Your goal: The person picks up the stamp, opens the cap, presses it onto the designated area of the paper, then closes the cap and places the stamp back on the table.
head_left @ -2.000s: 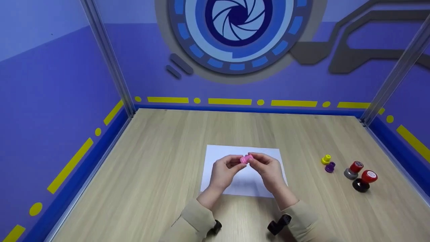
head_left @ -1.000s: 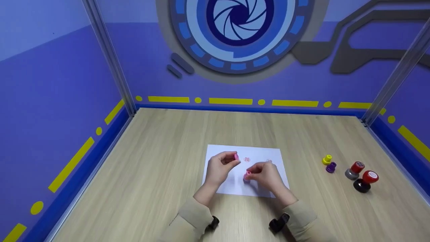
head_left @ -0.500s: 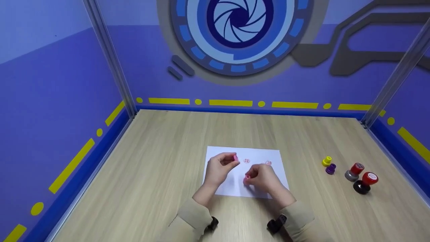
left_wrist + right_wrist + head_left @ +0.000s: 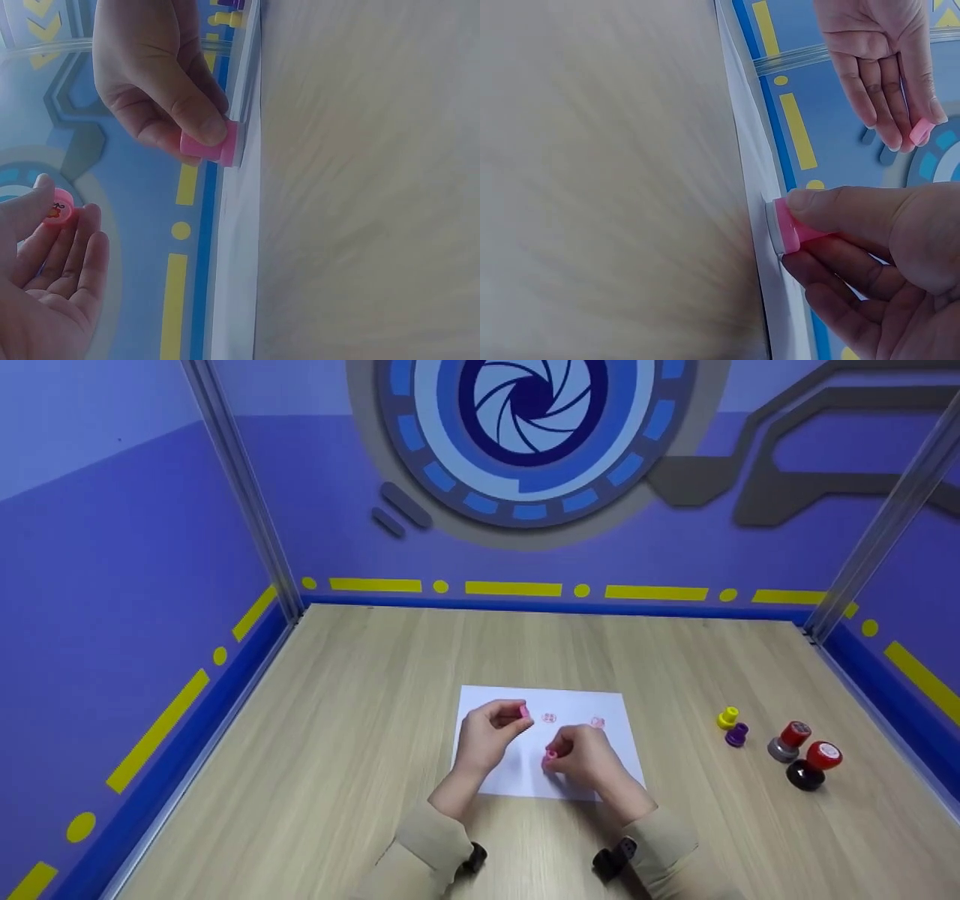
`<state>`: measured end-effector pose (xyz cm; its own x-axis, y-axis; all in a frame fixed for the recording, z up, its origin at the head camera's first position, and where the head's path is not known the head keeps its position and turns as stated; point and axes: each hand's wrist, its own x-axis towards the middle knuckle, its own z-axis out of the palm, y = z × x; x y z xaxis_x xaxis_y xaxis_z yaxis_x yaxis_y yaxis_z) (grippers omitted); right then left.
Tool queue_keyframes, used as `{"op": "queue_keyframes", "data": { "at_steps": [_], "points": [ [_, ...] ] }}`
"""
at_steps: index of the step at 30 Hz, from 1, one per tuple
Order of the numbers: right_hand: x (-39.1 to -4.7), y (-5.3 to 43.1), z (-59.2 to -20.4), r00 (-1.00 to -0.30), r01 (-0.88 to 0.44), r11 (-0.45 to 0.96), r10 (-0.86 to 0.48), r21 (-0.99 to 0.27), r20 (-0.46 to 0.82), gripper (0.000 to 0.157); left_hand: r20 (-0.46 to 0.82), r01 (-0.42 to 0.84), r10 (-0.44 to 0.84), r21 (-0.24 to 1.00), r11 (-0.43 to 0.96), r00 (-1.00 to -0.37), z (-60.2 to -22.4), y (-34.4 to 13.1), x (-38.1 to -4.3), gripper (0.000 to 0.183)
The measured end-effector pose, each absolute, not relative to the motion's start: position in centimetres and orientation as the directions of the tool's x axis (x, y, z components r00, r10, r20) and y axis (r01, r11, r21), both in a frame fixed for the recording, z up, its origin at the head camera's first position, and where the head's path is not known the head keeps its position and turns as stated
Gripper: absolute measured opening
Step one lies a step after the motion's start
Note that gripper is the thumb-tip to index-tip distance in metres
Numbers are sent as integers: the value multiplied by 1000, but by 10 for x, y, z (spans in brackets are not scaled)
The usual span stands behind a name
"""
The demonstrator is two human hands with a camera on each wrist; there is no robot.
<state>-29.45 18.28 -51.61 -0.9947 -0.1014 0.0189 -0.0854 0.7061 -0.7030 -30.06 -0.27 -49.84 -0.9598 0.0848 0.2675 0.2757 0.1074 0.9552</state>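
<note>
My right hand [image 4: 589,754] grips a small pink stamp [image 4: 206,146] by its handle, its base against the white paper [image 4: 506,780]. Between thumb and fingertips, my left hand [image 4: 484,739] pinches a round pink cap [image 4: 58,208] above the paper's left part. A small coloured picture shows on the cap in the left wrist view. Two red printed marks are on the paper: one round mark [image 4: 549,718] near the cap and another mark [image 4: 598,722] farther right. In the right wrist view, thumb and fingers close round the stamp's pink body [image 4: 789,225].
To the right on the wooden table [image 4: 360,697] stand a yellow stamp [image 4: 727,717], a purple stamp [image 4: 736,734], a red and grey stamp [image 4: 789,741] and a red and black stamp [image 4: 814,765]. Blue walls [image 4: 315,495] enclose the back and sides.
Two seconds ago both hands held the pink pieces together; they then parted. The right hand brought the stamp down onto the paper, while the left kept the cap. Little moved in the last half second.
</note>
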Motion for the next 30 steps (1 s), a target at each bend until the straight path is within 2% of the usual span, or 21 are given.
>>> {"op": "queue_keyframes", "data": {
  "at_steps": [13,20,30],
  "points": [
    [-293,183,-517,-991,-120,696,-121,-708,48,21,276,286,92,949,131,-957,-497,-5,-302,26],
    [-295,184,-518,-982,-189,685,-151,-704,118,21,293,302,82,941,153,-953,-498,-5,-304,25],
    [-294,184,-517,-985,-165,689,-151,-706,83,20,284,292,78,947,136,-956,-498,-6,-303,25]
  ]
}}
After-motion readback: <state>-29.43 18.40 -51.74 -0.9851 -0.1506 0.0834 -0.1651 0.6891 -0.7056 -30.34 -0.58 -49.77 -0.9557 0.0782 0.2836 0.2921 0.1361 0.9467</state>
